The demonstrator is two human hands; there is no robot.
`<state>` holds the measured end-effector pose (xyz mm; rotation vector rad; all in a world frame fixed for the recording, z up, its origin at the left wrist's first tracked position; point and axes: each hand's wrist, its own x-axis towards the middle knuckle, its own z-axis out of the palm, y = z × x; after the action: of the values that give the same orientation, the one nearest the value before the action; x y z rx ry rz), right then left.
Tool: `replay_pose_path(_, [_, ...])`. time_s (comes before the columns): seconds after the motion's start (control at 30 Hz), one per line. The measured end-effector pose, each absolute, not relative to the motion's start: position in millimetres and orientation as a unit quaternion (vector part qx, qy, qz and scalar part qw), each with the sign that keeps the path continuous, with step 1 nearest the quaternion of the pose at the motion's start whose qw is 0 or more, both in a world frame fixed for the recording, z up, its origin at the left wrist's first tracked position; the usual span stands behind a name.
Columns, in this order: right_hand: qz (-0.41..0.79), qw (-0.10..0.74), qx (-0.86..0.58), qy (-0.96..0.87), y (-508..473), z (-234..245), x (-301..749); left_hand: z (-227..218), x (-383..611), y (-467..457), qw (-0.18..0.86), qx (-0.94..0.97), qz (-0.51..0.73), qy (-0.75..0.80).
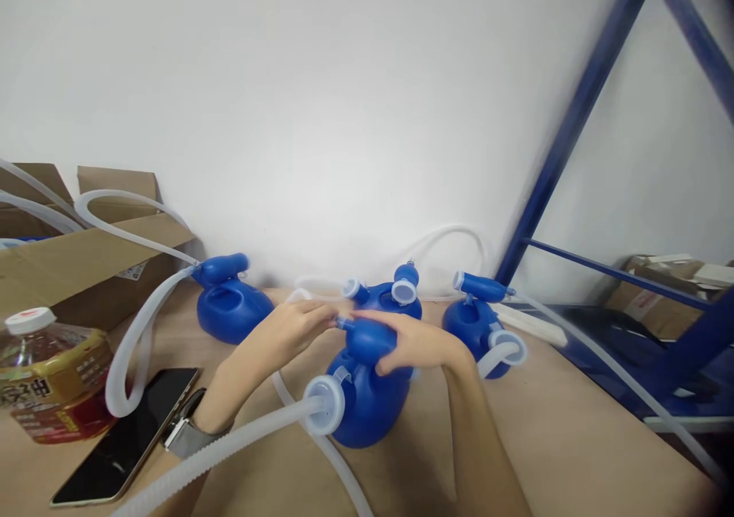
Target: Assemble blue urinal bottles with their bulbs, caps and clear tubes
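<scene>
Corrugated hose [229, 448] runs from the bottom edge into the front blue jug [367, 406] on the tabletop [573, 433]. Your right hand [421, 345] lies palm-down, fingers curled over its bulb top. Your left hand [287, 333] (a watch [183, 434] on that wrist) reaches in level, fingers pinched on the bulb's small tip. Four blue jugs [229, 310] stand here, with one phone [129, 440] and one bottle [51, 375].

We hold both forearms out in front, angled inward, our left hand [290, 332] pinched at the fingertips and our right hand [421, 346] curled palm down, fingertips of both almost touching.
</scene>
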<state>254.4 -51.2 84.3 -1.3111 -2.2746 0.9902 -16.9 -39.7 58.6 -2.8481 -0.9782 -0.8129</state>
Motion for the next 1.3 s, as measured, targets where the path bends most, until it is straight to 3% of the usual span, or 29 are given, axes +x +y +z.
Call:
replay_pose_path(0.27, [0.347, 0.174, -0.445, -0.807, -50.1, 79.5, 256.7, 46.5, 1.7, -36.2, -0.083, -0.913, -0.25, -0.31])
replay_pose_path(0.6, [0.293, 0.159, -0.488, -0.806, -58.8, 84.4, 245.8, 20.3, -24.8, -2.6, -0.001, -0.836, -0.291, -0.465])
replay_pose_path(1.03, [0.297, 0.129, -0.529, -0.784, -61.8, 87.3, 250.8, 34.4, -33.0, -9.2, -0.182, -0.887, -0.121, -0.407])
replay_pose_path(1.3, [0.39, 0.085, -0.48, -0.782, -67.2, 91.0, 281.1, 20.9, -44.3, -3.1, -0.185, -0.852, -0.113, -0.476])
